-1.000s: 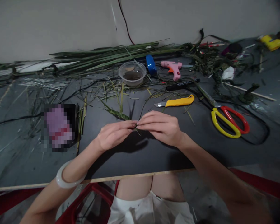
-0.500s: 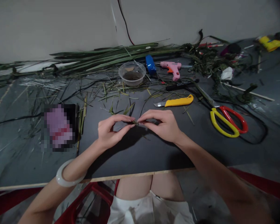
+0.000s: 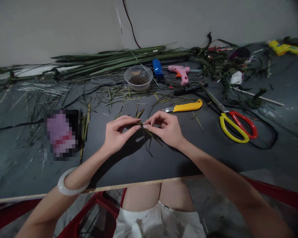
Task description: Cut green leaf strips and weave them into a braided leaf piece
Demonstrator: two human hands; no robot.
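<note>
Thin green leaf strips (image 3: 149, 145) are pinched between both hands above the dark table (image 3: 109, 172). My left hand (image 3: 118, 134) is closed on them with thumb and fingertips. My right hand (image 3: 167, 129) pinches the same piece from the other side, fingertips almost touching the left ones. Narrow leaf ends stick out behind the fingers and hang down in front; the middle of the piece is mostly covered by fingertips. Just beyond my right hand lies a yellow utility knife (image 3: 187, 106) with its blade out.
Scissors (image 3: 234, 129) with yellow and red handles lie at the right. Farther back are a clear bowl of liquid (image 3: 139, 86), blue tape (image 3: 158, 68), a pink glue gun (image 3: 180, 73) and a black marker (image 3: 188, 89). Long leaves (image 3: 106, 64) line the wall. A blurred-out item (image 3: 61, 132) lies left.
Leaf ends that pointed mostly away now also hang toward me below the fingertips. My right fingers are more curled. The whole view has shifted slightly.
</note>
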